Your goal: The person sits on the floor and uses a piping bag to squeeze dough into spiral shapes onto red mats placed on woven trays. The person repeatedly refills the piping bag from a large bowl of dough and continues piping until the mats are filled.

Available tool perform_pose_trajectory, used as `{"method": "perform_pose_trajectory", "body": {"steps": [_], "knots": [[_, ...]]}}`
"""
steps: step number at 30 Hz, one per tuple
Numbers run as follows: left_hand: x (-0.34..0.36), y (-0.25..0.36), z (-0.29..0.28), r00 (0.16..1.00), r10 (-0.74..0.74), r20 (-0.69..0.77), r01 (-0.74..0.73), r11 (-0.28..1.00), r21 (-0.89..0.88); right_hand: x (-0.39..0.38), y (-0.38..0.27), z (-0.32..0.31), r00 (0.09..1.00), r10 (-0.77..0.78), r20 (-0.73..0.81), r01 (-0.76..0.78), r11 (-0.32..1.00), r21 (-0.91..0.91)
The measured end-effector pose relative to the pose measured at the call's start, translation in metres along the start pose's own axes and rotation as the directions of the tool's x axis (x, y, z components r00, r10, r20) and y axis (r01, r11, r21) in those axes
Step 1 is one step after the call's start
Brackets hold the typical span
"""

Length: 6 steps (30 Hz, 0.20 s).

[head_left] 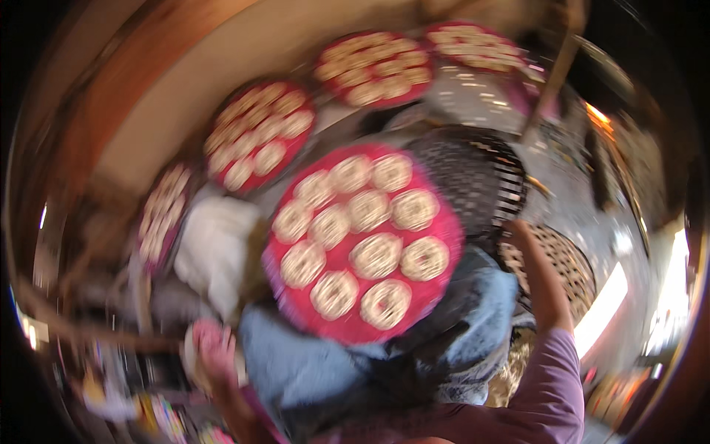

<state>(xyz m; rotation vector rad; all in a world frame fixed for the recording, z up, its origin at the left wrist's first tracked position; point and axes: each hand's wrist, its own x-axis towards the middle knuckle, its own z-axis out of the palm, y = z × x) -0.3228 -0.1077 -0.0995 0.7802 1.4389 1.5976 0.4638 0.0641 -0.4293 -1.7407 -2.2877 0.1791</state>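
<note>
Crowded by red trays of pale round pastries (259, 133) along the left and top, the left hand (214, 355), grip too blurred to tell, sits low, the central pink tray (436, 229) of coiled rounds fills the middle, and the right hand (521, 237), fingers unclear, reaches its right edge.

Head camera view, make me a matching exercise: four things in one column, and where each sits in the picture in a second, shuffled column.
Things:
1. large pink round tray of coiled pale dough rounds
2. white cloth bundle
3. left hand
4. right hand

Places:
A. lower left, beside a pale round piece
B. centre
C. right of centre, raised near the dark slatted basket
D. left of the big tray

Pairs: 1-B, 2-D, 3-A, 4-C
</note>
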Motion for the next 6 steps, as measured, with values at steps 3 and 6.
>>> {"method": "perform_pose_trajectory", "body": {"steps": [3,6], "knots": [[-0.019,0.007,-0.038,0.987,0.095,-0.127,-0.104,0.992,-0.067,-0.003,0.017,-0.039,0.919,-0.007,0.393,0.075,0.985,-0.157],[-0.02,0.017,-0.075,0.961,0.002,-0.276,-0.07,0.968,-0.24,0.032,0.01,-0.045,0.815,-0.168,0.555,0.275,0.955,-0.114]]}}
